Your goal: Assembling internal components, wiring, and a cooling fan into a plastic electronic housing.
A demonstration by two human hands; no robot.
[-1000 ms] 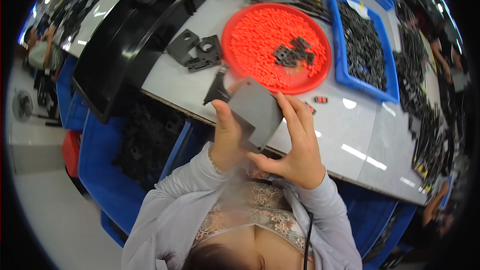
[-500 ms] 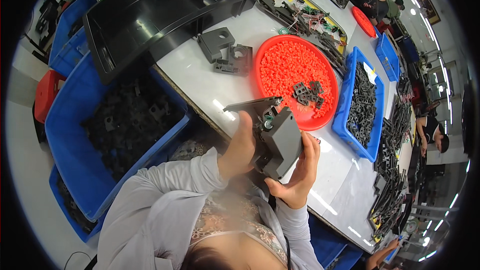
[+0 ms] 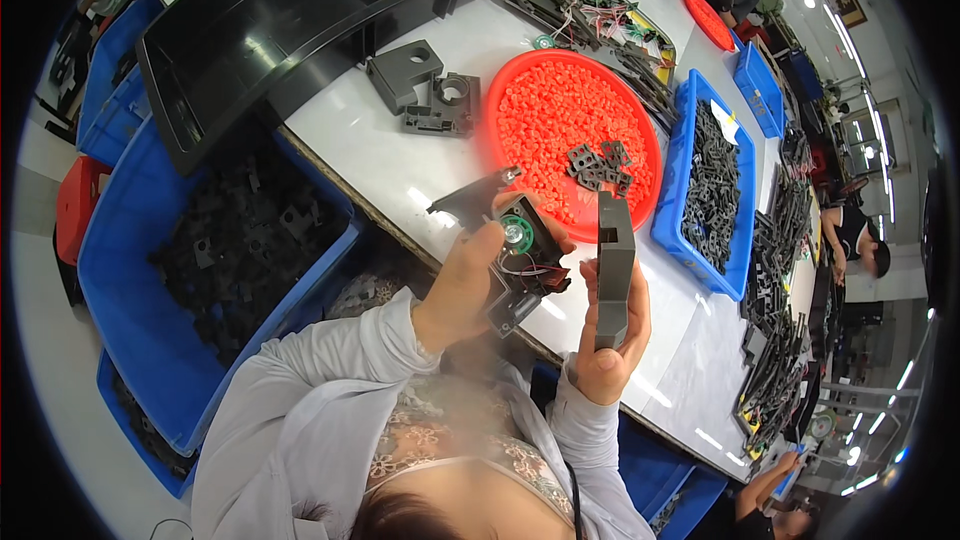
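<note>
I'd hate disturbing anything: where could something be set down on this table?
The white table is barest between the right hand, blue parts tray and near edge. A smaller patch lies between black tub, two grey housings and that edge. Crowded: wired parts beyond the round red tray; dark parts heaped far right.

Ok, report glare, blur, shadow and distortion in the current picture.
Head view: fisheye curving toward a black rim; head view: lamp streaks reflected on the white table, glints in the black tray; head view: a hazy smear below the left hand; head view: dark parts inside the large blue bin sink into shade, hard to tell apart.
</note>
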